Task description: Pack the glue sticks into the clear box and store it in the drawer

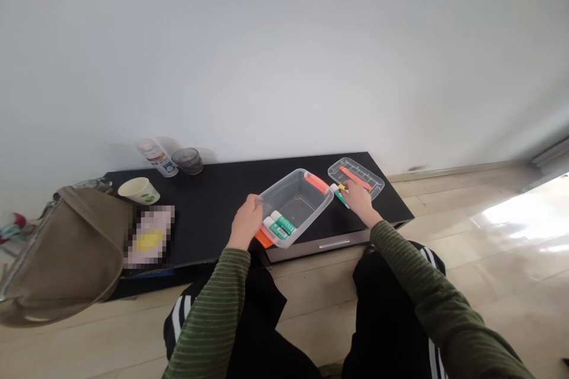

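Observation:
A clear plastic box (297, 204) with orange latches stands without its lid on the black cabinet top. My left hand (246, 222) is closed on its left rim. Inside, at the near left end, lie green glue sticks (281, 225) with white caps, side by side. To the right of the box, my right hand (358, 200) pinches another green-and-white glue stick (338, 194), tilted, with some yellow showing by the fingers. Just behind that hand, the clear lid (368, 176) with an orange strip lies flat on the cabinet.
Left on the black cabinet (213, 207) are a paper cup (138, 190), a dark glass (188, 161), a spray can (157, 157) and a blurred-out pink item (149, 237). A brown bag (71, 249) overlaps the cabinet's left end. A drawer handle (335, 244) is on the front; the wall stands behind.

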`<action>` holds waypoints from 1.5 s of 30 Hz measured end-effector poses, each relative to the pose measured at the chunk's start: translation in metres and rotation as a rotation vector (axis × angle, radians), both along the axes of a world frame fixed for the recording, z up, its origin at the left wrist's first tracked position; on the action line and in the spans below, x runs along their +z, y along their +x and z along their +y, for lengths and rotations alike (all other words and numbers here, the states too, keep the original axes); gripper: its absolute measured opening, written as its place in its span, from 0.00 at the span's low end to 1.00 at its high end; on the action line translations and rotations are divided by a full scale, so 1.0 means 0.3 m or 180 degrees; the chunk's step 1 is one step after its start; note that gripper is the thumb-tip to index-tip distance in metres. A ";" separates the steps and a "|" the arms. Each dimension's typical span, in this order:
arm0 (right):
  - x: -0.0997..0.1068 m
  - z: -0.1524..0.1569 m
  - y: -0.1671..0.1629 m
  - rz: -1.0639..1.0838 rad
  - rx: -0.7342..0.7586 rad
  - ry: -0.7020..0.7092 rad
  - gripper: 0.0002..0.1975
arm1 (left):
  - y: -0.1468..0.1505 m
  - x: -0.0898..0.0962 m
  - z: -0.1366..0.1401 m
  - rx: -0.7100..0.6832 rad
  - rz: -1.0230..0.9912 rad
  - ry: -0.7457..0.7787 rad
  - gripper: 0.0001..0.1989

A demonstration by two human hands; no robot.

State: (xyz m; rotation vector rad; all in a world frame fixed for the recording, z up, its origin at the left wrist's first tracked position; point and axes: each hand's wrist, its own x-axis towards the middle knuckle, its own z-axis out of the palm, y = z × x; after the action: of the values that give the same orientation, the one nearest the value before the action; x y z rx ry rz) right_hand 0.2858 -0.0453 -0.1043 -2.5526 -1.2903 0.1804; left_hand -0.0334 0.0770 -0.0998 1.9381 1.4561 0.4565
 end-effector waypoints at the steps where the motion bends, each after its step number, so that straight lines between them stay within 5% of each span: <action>1: -0.020 -0.005 0.011 -0.0063 0.0007 -0.0235 0.16 | 0.000 0.000 0.000 0.0005 -0.0007 0.0006 0.15; 10: -0.118 0.013 -0.023 -0.0260 0.0128 -0.1012 0.17 | -0.004 0.003 0.000 0.0029 -0.0057 0.0009 0.14; 15: -0.138 0.015 -0.021 -0.0141 0.0122 -0.0912 0.17 | 0.003 0.010 0.004 0.0016 0.0030 -0.0056 0.14; 18: -0.121 0.001 -0.010 0.0170 -0.0012 -0.0393 0.15 | 0.008 0.014 0.002 0.0034 0.0089 -0.0057 0.15; 21: -0.068 -0.020 -0.019 0.0385 -0.0065 0.0673 0.16 | 0.013 0.017 -0.005 0.0175 0.0119 0.0002 0.17; 24: 0.017 -0.041 -0.069 0.0477 0.0199 0.1655 0.19 | 0.018 0.022 -0.012 0.0341 0.0138 0.0054 0.21; 26: 0.081 -0.049 -0.123 0.0459 0.0557 0.1892 0.19 | 0.021 0.025 -0.015 0.0367 0.0153 0.0072 0.22; 29: 0.164 -0.037 -0.215 0.0293 0.1199 0.1473 0.16 | 0.023 0.025 -0.014 0.0356 0.0170 0.0079 0.21; 33: 0.214 0.037 -0.313 0.0016 0.1644 0.0049 0.14 | 0.022 0.020 -0.009 0.0341 0.0171 0.0064 0.21; 38: 0.179 0.169 -0.400 -0.0253 0.1686 -0.1351 0.17 | 0.021 0.025 -0.010 0.0302 0.0175 0.0043 0.20; 45: 0.115 0.255 -0.465 0.0008 0.1818 -0.2087 0.20 | 0.019 0.040 -0.018 0.0224 0.0192 -0.0005 0.20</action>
State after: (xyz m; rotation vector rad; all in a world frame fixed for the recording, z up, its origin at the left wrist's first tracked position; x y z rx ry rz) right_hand 0.1464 0.0312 -0.0699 -2.5506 -2.2257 0.8400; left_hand -0.0277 0.0716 -0.0879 1.9190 1.5665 0.4318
